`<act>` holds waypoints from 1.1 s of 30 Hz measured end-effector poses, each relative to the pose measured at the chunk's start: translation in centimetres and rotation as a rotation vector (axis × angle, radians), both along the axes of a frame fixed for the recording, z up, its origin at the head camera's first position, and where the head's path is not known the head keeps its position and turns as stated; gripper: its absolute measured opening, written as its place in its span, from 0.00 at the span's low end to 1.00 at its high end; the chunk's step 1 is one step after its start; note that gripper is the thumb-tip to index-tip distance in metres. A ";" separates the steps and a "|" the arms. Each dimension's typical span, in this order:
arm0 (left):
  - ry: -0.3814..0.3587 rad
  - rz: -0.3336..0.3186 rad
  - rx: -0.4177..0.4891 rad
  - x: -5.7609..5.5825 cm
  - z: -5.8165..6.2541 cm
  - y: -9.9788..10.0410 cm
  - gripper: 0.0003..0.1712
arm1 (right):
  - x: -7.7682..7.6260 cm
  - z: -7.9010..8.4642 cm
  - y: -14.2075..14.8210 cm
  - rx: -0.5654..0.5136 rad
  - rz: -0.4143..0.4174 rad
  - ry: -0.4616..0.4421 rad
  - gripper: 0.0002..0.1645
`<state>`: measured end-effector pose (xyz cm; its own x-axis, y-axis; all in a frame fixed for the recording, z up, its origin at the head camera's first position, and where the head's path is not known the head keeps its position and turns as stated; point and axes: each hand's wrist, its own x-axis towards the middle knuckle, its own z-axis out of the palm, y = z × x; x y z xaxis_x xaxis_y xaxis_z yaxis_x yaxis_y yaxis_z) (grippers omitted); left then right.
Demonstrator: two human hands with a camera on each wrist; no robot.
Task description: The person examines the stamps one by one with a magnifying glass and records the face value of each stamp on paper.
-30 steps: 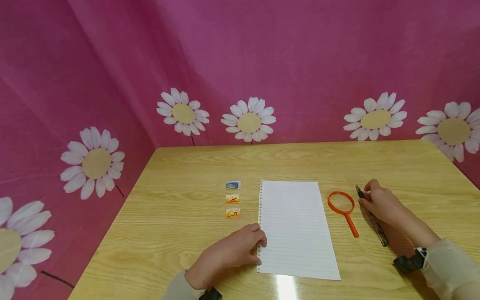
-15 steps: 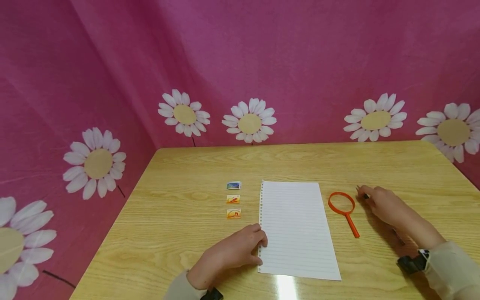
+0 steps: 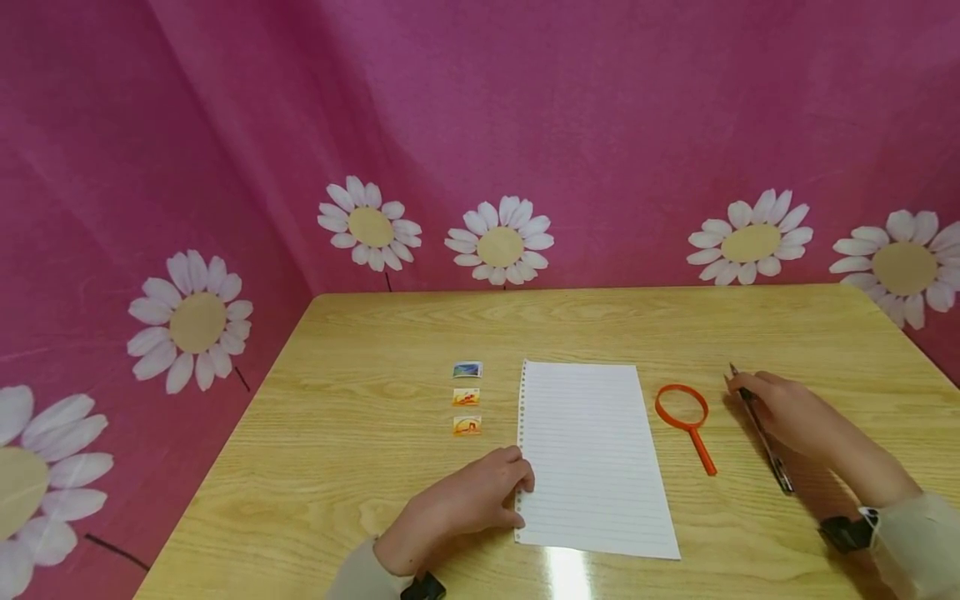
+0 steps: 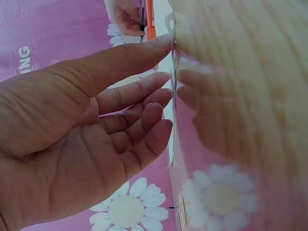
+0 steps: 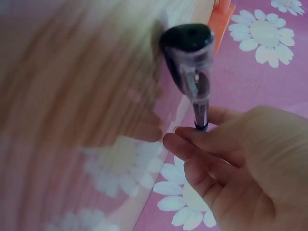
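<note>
A sheet of lined white paper point(image 3: 592, 450) with a punched left edge lies on the table. My left hand point(image 3: 465, 500) rests with its fingertips at that edge, fingers loosely bent, thumb apart from them in the left wrist view. To the right, my right hand point(image 3: 798, 421) pinches a dark, clear-barrelled pen point(image 3: 767, 446) near its tip between thumb and fingers. The pen's tip points away and its back end toward me. In the right wrist view the pen's thick end point(image 5: 192, 53) looms close to the camera.
An orange magnifying glass point(image 3: 702, 450) lies between paper and pen. Left of the paper, a blue stamp-like picture point(image 3: 467, 369) and two orange-yellow ones, an upper picture point(image 3: 466, 397) and a lower picture point(image 3: 467, 426), form a column. A pink flowered cloth point(image 3: 600, 150) hangs behind the wooden table point(image 3: 360, 375).
My right hand has taken a pinch on the pen and shifted it slightly right. The left hand, paper and magnifying glass have stayed in place.
</note>
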<state>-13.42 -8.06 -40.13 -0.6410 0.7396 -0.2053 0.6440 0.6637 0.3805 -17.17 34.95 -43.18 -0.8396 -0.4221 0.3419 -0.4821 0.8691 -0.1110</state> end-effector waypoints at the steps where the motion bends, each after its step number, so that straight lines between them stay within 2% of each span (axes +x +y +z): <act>1: -0.002 0.000 0.004 0.0 0.0 0.0 0.17 | 0.0 0.0 0.1 0.004 0.003 0.009 0.19; 10: -0.017 -0.005 0.038 0.1 0.1 -0.2 0.16 | 0.2 0.1 0.9 0.058 0.025 0.059 0.24; 14: -0.016 -0.006 0.033 0.1 0.2 -0.2 0.16 | 0.4 0.3 1.1 -0.001 0.015 0.028 0.24; 18: -0.018 -0.003 0.033 0.1 0.1 -0.2 0.16 | 0.7 0.7 0.9 -0.168 -0.030 -0.028 0.22; 21: -0.024 -0.002 0.031 0.0 0.0 -0.2 0.16 | 1.0 0.9 0.7 -0.348 -0.065 -0.059 0.19; 26: -0.046 -0.001 0.041 -0.2 -0.2 -0.4 0.17 | 1.4 1.0 0.5 -0.664 -0.045 -0.117 0.15; 33: -0.157 0.044 0.102 -0.9 -0.5 -0.5 0.17 | 1.8 1.0 0.6 -1.021 -0.020 -0.223 0.16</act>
